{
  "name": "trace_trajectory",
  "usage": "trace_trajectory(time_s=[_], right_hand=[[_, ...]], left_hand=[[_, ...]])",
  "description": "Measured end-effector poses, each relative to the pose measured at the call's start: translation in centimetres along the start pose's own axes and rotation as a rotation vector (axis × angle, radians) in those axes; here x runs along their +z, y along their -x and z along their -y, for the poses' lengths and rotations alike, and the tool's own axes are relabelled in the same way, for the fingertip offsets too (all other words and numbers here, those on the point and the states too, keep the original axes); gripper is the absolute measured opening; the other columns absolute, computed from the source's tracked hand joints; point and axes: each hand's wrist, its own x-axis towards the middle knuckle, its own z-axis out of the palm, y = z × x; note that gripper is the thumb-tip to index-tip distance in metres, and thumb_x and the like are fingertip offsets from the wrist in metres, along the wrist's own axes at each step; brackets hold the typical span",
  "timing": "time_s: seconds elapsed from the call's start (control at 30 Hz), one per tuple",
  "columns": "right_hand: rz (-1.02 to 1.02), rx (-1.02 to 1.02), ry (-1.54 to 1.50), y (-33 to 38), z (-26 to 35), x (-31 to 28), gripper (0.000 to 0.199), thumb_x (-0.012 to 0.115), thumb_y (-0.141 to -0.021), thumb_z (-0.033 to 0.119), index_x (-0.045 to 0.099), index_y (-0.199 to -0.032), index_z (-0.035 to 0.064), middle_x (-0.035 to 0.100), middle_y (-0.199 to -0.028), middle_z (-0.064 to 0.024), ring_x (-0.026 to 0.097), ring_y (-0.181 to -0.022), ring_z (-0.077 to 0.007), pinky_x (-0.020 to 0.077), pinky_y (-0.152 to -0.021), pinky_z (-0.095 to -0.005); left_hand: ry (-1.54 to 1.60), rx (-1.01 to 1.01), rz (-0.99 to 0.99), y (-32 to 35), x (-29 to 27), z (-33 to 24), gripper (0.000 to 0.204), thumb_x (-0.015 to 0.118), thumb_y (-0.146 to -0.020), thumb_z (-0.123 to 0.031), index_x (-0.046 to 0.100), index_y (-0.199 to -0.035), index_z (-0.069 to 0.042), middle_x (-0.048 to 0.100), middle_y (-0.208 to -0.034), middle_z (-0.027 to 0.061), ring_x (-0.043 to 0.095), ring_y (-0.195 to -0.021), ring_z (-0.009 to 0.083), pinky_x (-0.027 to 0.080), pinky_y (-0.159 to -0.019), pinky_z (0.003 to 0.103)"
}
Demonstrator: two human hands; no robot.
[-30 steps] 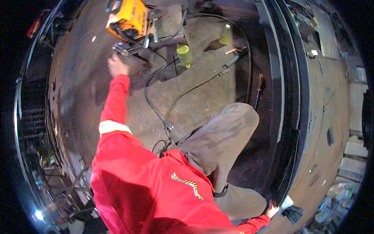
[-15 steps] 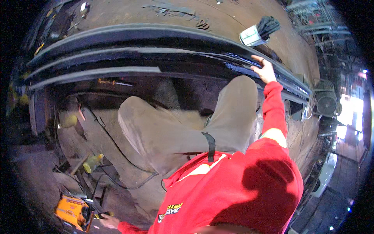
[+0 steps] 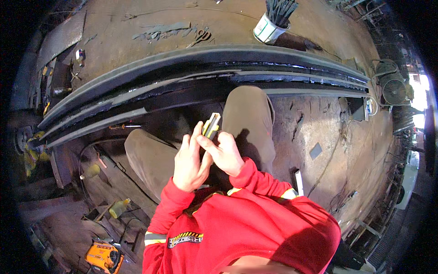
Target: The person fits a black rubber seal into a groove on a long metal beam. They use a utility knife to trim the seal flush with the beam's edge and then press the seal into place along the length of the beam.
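In front of my lap both hands meet around a slim yellow-and-black hand tool (image 3: 211, 126) with a pale end, whose exact kind I cannot make out. My left hand (image 3: 189, 160) is closed at its lower part, fingers pointing up. From the other side my right hand (image 3: 226, 153) grips it, thumb laid across toward the left hand. The tool's far end sticks up past the fingers, toward long dark steel beams (image 3: 182, 86) lying across in front of my knees. The hands are apart from the beams.
Beyond the beams stands a white bucket (image 3: 269, 31) of dark rods, with dark scraps (image 3: 164, 29) on the floor. An orange machine (image 3: 102, 256), a yellowish bottle (image 3: 119, 208) and cables lie at lower left. A screwdriver (image 3: 119, 126) lies below the beams; a fan (image 3: 394, 91) stands far right.
My left hand has come from beside the orange machine up to my lap. My right hand has left the beams and joined it on the tool. The view has shifted.
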Motion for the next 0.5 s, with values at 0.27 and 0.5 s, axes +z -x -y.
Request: trace_trajectory(time_s=[0.27, 0.5], right_hand=[[0.179, -0.031, -0.359, -2.1, 2.7, -6.8, 0.038, 0.064, -0.094, 0.020, 0.053, -0.124, -0.0015, 0.061, -0.093, -0.0011, 0.059, -0.083, -0.0088, 0.0497, -0.077, -0.0245], [0.253, -0.024, -0.468, -2.8, 3.6, -8.9, 0.041, 0.062, -0.095, 0.015, 0.046, -0.130, -0.0010, 0.055, -0.113, -0.0052, 0.059, -0.096, -0.0114, 0.0493, -0.083, -0.0274]], left_hand=[[0.991, -0.322, 0.106, -2.8, 2.5, -3.3, 0.058, 0.054, -0.096, -0.009, 0.029, -0.149, -0.003, 0.058, -0.112, 0.0116, 0.055, -0.071, 0.0097, 0.044, -0.057, 0.022], [0.732, -0.303, -0.208, -4.4, 5.9, -5.0, 0.040, 0.061, -0.096, -0.023, 0.054, -0.126, 0.002, 0.061, -0.083, -0.0002, 0.050, -0.061, 0.0039, 0.036, -0.050, 0.018]])
